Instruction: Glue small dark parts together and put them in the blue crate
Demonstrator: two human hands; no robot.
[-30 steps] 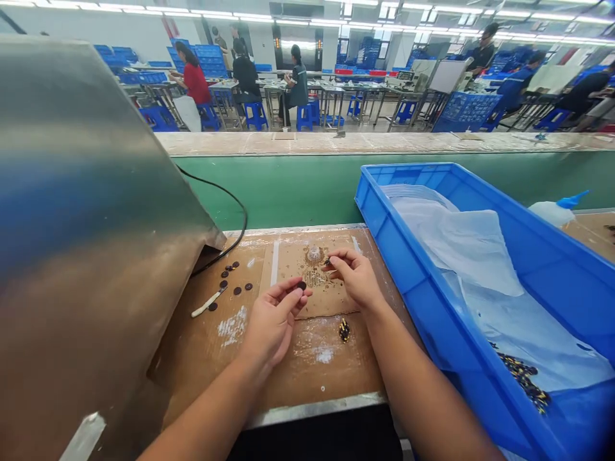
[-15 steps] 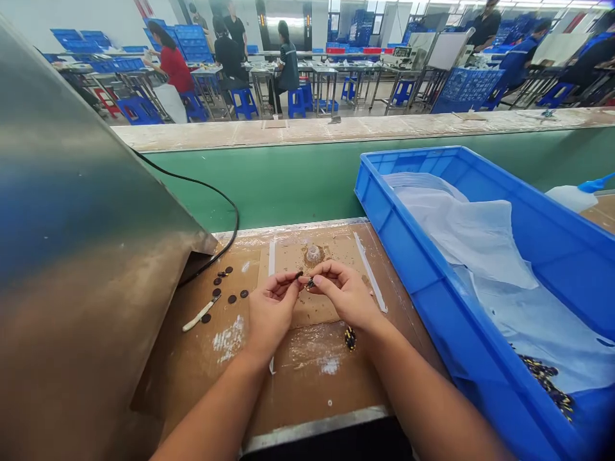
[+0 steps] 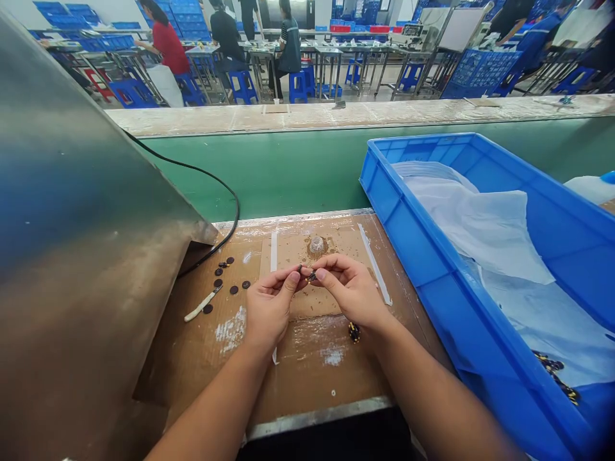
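Aligning by fingertip appears the step in hand: left hand (image 3: 270, 307) pinches a dark piece (image 3: 300, 269), right hand (image 3: 354, 293) a black-and-yellow piece (image 3: 311, 276), both six to seven o'clock from the clear dome (image 3: 316, 244). Next move likely calls for steady pinches.

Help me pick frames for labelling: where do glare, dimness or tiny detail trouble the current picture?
Head view: the metal panel at left carries a soft sheen; head view: the blue bin darkens toward the lower right edge; head view: the left hand and right hand are well lit, but the dark pieces at their fingertips are too small to read clearly.
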